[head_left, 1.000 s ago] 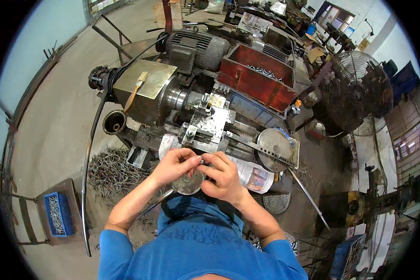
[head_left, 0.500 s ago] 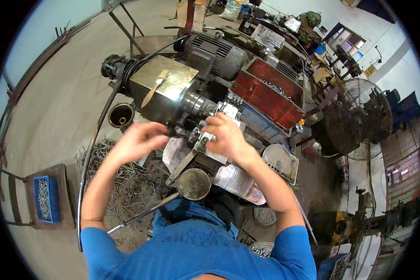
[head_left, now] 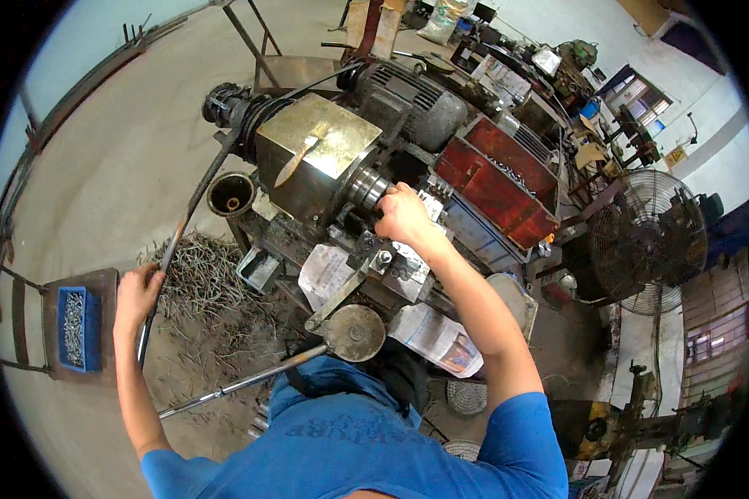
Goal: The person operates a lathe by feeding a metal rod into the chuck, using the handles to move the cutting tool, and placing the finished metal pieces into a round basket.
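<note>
On the left, my left hand has its fingers curled at a long dark metal lever, which runs up to the back of a lathe-like machine. My right hand is at the front of the machine's round steel spindle, fingers bent together; whatever is pinched there is hidden behind them. A flat metal arm with a bolt lies just below that hand, ending at a round disc-topped handle. On the machine's metal housing rests a wooden-handled brush.
A red metal bin with small metal parts stands behind the slide. Wire-like scraps cover the floor at left, near a blue crate of small parts. A pot sits beside the housing. To the right stands a large fan.
My left hand has swung from above the machine's front out left and down to the long lever. My right hand has moved up against the spindle. The view has shifted slightly.
</note>
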Tool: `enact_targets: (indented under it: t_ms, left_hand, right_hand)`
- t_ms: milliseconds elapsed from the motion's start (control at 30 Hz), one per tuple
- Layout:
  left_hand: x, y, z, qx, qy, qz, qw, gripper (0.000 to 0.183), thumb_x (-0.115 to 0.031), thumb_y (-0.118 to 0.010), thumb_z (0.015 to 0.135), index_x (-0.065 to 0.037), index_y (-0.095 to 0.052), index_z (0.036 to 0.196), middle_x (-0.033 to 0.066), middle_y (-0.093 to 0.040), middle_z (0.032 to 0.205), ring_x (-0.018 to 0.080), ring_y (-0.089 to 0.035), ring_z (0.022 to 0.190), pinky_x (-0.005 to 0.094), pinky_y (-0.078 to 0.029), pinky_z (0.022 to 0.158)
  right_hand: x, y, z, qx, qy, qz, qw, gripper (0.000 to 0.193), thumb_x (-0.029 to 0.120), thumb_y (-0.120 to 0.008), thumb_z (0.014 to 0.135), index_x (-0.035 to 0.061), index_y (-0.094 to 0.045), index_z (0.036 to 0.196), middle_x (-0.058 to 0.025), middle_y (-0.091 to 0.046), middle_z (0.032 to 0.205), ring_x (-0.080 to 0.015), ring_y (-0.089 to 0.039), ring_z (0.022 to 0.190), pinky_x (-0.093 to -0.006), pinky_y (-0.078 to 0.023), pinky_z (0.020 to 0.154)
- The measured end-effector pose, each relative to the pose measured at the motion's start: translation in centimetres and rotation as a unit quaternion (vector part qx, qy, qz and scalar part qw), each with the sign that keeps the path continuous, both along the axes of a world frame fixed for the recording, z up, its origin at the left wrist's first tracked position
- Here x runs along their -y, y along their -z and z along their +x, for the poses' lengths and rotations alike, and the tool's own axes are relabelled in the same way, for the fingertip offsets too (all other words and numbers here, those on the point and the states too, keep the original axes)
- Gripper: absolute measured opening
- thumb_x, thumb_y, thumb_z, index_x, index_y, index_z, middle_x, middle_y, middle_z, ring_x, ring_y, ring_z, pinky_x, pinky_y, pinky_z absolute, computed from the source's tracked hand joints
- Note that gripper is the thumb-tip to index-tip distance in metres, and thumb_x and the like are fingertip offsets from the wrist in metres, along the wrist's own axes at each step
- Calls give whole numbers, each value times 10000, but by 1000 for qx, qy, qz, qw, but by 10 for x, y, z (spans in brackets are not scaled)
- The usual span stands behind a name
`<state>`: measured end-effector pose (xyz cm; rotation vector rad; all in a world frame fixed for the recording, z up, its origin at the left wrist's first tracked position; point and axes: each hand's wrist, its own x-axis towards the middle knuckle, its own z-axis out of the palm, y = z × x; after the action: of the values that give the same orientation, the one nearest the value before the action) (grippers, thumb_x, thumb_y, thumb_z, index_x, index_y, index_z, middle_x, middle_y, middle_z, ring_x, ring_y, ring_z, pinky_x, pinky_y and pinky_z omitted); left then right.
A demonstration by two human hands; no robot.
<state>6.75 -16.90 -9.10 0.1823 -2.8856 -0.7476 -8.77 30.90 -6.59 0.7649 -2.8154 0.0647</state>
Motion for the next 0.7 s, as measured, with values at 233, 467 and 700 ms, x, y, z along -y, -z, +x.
enact_targets:
  t_ms: [233, 467, 700]
  left_hand:
    - [-6, 47, -12, 19, -37, -178, 983, 357, -264, -633, 794, -23, -538, 1039, 230, -599, 702, 416, -593, 712, 491, -471, 627]
    - [146, 59, -98, 5, -77, -385, 919, 76, -83, -540, 755, -41, -558, 816, 164, -620, 736, 340, -620, 708, 450, -491, 608]
    - [108, 50, -107, -140, -53, -186, 971, 243, -211, -628, 774, -41, -641, 947, 195, -637, 842, 347, -620, 801, 428, -495, 712]
  right_hand:
    - [3, -6, -4, 92, 50, -68, 992, 215, 189, -615, 493, -18, -598, 545, -220, -597, 703, -368, -553, 777, -392, -473, 713]
    - [3, -2, -4, 59, 64, -100, 991, 233, 181, -602, 499, -38, -604, 577, -222, -614, 744, -377, -562, 808, -414, -472, 739]
    - [-9, -43, 47, -70, -33, -126, 989, 351, 165, -607, 537, -12, -660, 836, -122, -613, 1048, -316, -522, 1017, -398, -435, 891]
